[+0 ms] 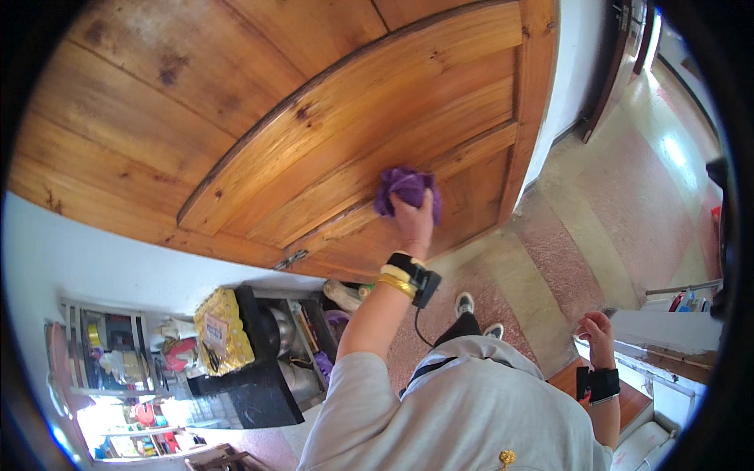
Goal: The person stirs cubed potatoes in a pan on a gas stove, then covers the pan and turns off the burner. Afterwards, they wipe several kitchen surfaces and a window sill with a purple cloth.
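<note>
My left hand (414,221) is closed on a crumpled purple cloth (405,181) and presses it against a wooden door (377,129) with recessed panels. A metal bolt (290,259) is fixed near the door's edge, to the left of that hand. The wood carries dark knots and stains. My right hand (596,334) hangs out to the right with its fingers loosely bent, and nothing shows in it. It is close to a white ledge. Both wrists wear black strapped devices.
At the lower left, a black cabinet (247,377) holds metal pots, with a gold patterned box (224,332) on top. A metal rack (109,347) stands beyond it. The patterned floor (548,253) runs right towards a dark door (618,70). A white ledge (660,332) juts out at right.
</note>
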Motion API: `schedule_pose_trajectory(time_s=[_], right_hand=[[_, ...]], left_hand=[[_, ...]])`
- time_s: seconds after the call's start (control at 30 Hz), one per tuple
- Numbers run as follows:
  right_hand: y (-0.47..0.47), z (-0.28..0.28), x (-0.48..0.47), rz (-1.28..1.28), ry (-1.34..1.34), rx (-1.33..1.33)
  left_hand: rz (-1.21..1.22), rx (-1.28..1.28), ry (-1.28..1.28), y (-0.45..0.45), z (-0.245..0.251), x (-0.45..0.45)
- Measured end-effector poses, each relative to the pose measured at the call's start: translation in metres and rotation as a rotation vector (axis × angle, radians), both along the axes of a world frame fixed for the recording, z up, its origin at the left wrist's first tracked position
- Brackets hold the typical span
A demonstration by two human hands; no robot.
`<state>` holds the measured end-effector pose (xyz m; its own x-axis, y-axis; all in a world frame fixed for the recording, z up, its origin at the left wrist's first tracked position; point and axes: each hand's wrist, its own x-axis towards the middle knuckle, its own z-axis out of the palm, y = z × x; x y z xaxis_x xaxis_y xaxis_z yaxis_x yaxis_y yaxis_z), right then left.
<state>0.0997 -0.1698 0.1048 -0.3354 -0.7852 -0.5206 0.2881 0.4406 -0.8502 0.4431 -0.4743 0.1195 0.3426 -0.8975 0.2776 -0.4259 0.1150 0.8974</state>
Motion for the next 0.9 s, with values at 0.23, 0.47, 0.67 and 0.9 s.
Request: schedule_pose_trajectory(time_s=[0.23, 0.47, 0.67, 0.9], right_hand=[[-0.033, 0.017, 0.007, -0.08, 0.066, -0.057], [-0.057, 0.02, 0.017, -0.126, 0.053, -0.064], [-0.093, 0.017, -0.003, -0.013, 0.062, -0.062], [-0.143, 0.008, -0.05, 0.164, 0.065, -0.072]], left_hand=[[-0.34, -0.015, 0.172, -0.054, 0.009, -0.123], [-0.697, 0.174, 0.455, -0.093, 0.024, -0.187], [-0.72, 0.177, 0.674, -0.085, 0.043, -0.159], [-0.28, 0.092, 0.946, -0.013, 0.024, 0.004]])
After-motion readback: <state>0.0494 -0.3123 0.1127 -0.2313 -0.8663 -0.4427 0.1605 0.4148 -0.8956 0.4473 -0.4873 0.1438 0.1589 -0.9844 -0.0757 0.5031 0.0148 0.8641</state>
